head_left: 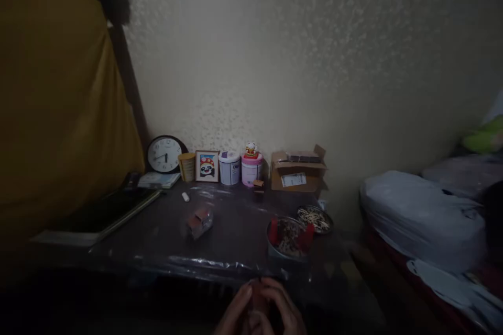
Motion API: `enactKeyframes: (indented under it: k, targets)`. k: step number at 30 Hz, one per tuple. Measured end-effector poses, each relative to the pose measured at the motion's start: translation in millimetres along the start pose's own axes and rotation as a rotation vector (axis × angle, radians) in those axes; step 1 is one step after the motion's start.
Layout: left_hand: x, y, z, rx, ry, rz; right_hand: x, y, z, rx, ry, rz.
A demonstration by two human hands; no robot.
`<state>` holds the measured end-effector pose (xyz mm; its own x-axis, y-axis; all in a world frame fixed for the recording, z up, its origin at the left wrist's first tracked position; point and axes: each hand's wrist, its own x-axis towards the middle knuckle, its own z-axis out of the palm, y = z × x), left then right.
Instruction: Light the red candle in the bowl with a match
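Note:
At the bottom middle of the head view, my left hand (pixel 234 313) and my right hand (pixel 281 306) come together at the near edge of the table. Between their fingers is a small reddish-brown piece (pixel 258 296), mostly covered and too dark to name. Both hands are closed on it. Beyond them stands a round tin (pixel 288 255) with dark bits and red upright pieces (pixel 273 230) in it. Behind that tin is a round dish of short pale sticks (pixel 314 218), perhaps matchsticks. A clear plastic pack with reddish-brown blocks (pixel 199 221) lies further left.
Along the wall stand a clock (pixel 165 154), a yellowish cup (pixel 187 167), a framed panda picture (pixel 207 166), a white canister (pixel 229 168), a pink canister (pixel 252 171) with a figurine, and an open cardboard box (pixel 297 172). A whitish bundle (pixel 424 220) is at right.

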<state>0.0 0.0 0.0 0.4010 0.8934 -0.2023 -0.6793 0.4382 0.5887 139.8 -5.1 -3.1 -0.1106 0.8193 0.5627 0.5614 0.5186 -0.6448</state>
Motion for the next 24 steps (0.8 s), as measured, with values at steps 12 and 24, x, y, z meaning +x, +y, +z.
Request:
enactKeyframes:
  k: [12, 24]
  targets:
    - [0.3, -4.6, 0.0, -0.057, -0.115, -0.002, 9.9, -9.1, -23.0, 0.164, -0.212, 0.05]
    - [2.9, -3.9, -0.8, 0.015, 0.011, -0.249, 16.2, 4.5, -28.0, 0.212, -0.255, 0.151]
